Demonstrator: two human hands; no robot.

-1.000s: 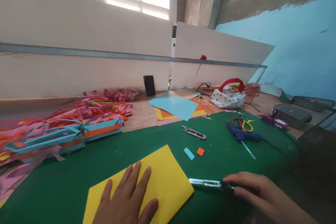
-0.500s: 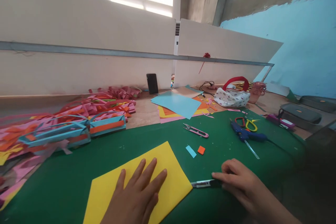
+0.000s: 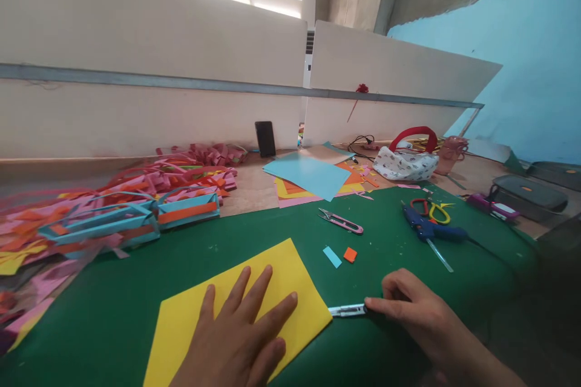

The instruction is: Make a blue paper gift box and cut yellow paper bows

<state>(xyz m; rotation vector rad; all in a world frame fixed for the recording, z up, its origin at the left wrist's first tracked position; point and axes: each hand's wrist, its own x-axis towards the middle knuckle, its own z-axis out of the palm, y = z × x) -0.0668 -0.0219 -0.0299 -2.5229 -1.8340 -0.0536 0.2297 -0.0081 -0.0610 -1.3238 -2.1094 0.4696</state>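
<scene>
A yellow sheet (image 3: pixel 304 290), seemingly folded, lies on the green mat (image 3: pixel 254 230). My left hand (image 3: pixel 236 332) rests flat on it with the fingers spread. To the right, my right hand (image 3: pixel 413 308) is closed on a utility knife (image 3: pixel 348 310), whose blade end meets the sheet's right corner. Whether the blade sits under or between the paper layers I cannot tell. Beyond the knife lie a small light-blue strip (image 3: pixel 332 257) and an orange square (image 3: pixel 350 254). Pink thread snips (image 3: pixel 340 221) rest farther back.
A blue glue gun (image 3: pixel 426 227) with yellow-and-red-handled tools (image 3: pixel 438 213) lies at right. Coloured sheets (image 3: pixel 313 172), a phone (image 3: pixel 265 138) and a white pouch (image 3: pixel 403 163) stand at the back. Blue paper baskets (image 3: pixel 188 210) and a heap of strips fill the left.
My right hand has shifted slightly back along the knife, showing more of its handle end. The left thumb has moved a little outward. The view has tilted slightly.
</scene>
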